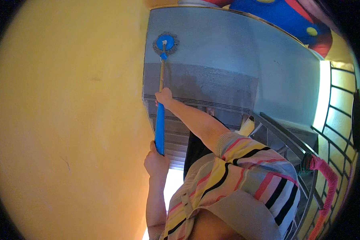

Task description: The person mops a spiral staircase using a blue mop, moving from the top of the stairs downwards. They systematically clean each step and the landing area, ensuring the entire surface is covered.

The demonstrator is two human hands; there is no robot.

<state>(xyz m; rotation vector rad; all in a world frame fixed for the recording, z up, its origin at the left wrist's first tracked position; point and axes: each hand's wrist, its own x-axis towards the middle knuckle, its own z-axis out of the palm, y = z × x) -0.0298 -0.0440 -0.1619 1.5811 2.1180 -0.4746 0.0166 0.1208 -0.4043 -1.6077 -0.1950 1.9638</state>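
Observation:
Both my hands are closed around a long-handled mop (pixel 160 127). My left hand (pixel 156 163) grips the lower end of its blue sleeve, close to the yellow wall. Farther up, my right hand (pixel 164 97) wraps round the handle where the blue part meets a yellowish pole (pixel 162 76). At the far end, the round mop head (pixel 171 49), with a blue disc and grey fringe, rests against a smooth blue-grey surface (pixel 220 44). Whether that surface is floor or wall I cannot tell.
A yellow wall (pixel 76 104) runs along my left. Grey steps with ridged edges (pixel 176 138) descend near me. To the right stands a metal railing (pixel 284 134) with pink wrapping (pixel 328 176) on a bar beside it. Colourful painted figures (pixel 276 18) show at the far right.

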